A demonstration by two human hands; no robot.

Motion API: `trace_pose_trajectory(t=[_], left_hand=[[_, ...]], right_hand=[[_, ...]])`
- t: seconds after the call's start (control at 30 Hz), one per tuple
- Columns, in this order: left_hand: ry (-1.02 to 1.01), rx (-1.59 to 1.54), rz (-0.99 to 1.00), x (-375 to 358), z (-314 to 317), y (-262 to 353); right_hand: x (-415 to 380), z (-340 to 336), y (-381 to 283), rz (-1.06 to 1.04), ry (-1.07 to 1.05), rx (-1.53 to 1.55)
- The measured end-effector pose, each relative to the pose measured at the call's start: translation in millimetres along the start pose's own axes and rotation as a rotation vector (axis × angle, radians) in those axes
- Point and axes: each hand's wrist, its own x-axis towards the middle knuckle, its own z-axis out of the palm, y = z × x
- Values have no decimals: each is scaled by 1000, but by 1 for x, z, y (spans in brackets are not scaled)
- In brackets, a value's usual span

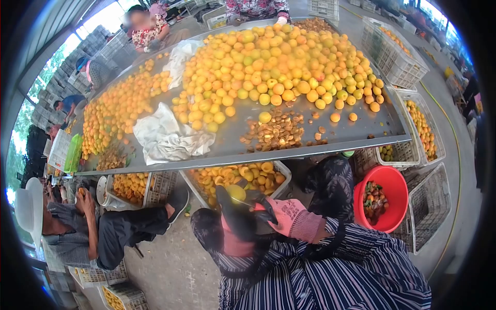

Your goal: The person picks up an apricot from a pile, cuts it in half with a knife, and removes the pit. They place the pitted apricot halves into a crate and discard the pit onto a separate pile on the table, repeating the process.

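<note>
My left hand (227,213), in a dark-coated pink glove, is closed around a yellow apricot (236,193). Just to its right, my right hand (276,213) wears a pink glove with black-coated fingers. Those fingers are wrapped round a small knife (251,206); a bit of red handle and a thin blade against the apricot show. Both hands are above my lap, at the near side of a crate of cut apricots (263,173) under the table edge. How deep the blade sits in the fruit cannot be seen.
A metal table (330,138) carries a large heap of apricots (268,62), brown pits (279,129) and white cloths (168,137). A red bucket (397,209) and white crates (431,199) stand at right. A person in a hat (31,206) sits at left; others work around the table.
</note>
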Motion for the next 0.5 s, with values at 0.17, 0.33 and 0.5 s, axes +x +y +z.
trace_pose_trajectory(t=[0.17, 0.33, 0.5], left_hand=[[-27, 122, 61, 16, -23, -16], [7, 440, 318, 30, -36, -21], [33, -115, -62, 17, -27, -5]], right_hand=[[8, 21, 5, 75, 43, 264], [12, 35, 16, -24, 88, 681], [0, -4, 18, -11, 184, 776]])
